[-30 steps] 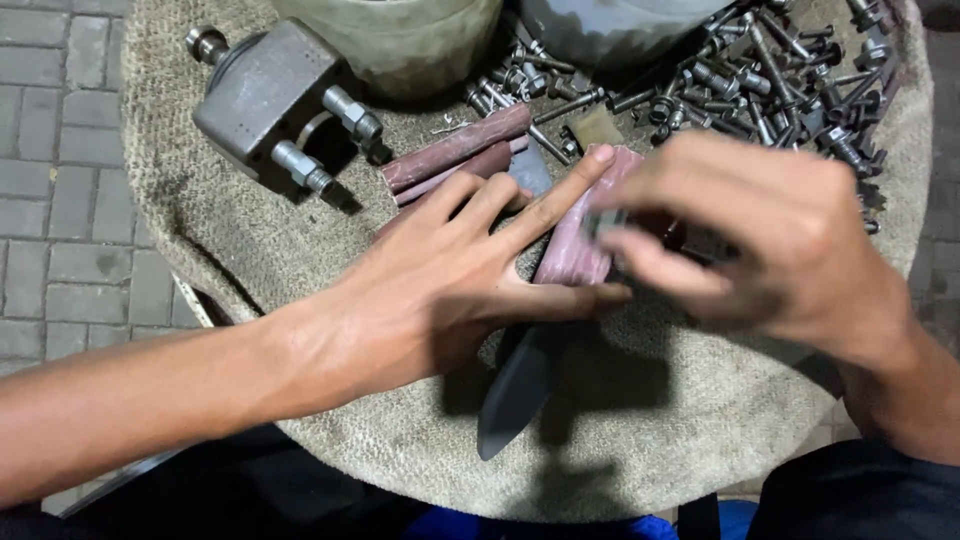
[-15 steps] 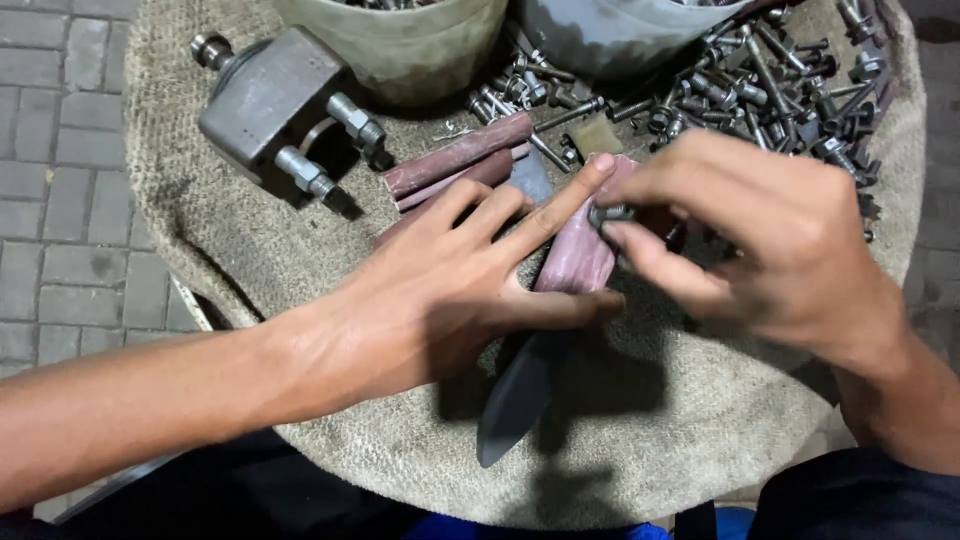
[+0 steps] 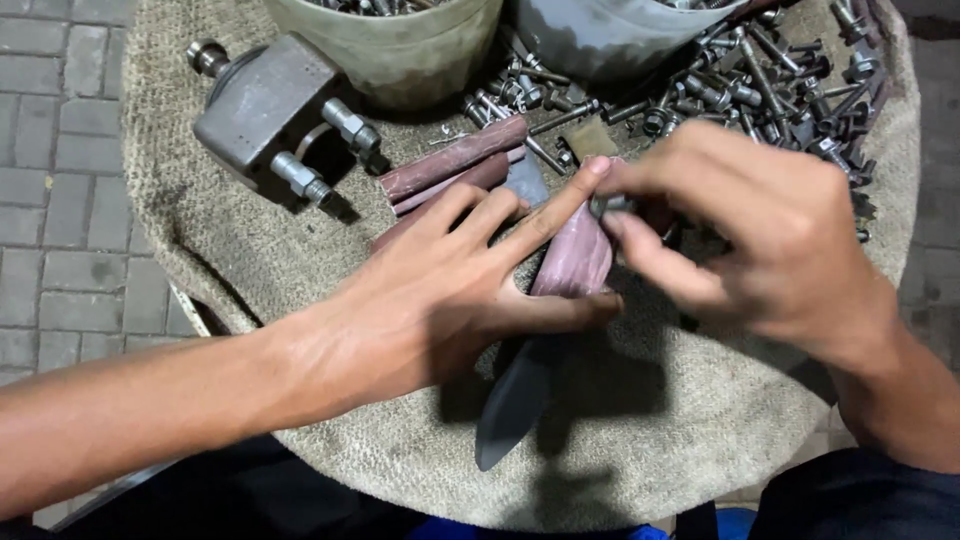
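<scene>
The left hand (image 3: 450, 290) lies flat, pressing the knife (image 3: 560, 300) by its reddish handle onto the burlap-covered table (image 3: 700, 440). The right hand (image 3: 760, 240) pinches a small bolt (image 3: 606, 205) at the handle's top; it seems not yet seated.

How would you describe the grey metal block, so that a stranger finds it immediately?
Look at the burlap-covered table, at its far left corner beside the green bucket. There lies the grey metal block, away from both hands. Unlike the small loose bolts nearby, it is one large boxy piece with threaded fittings protruding.
</scene>
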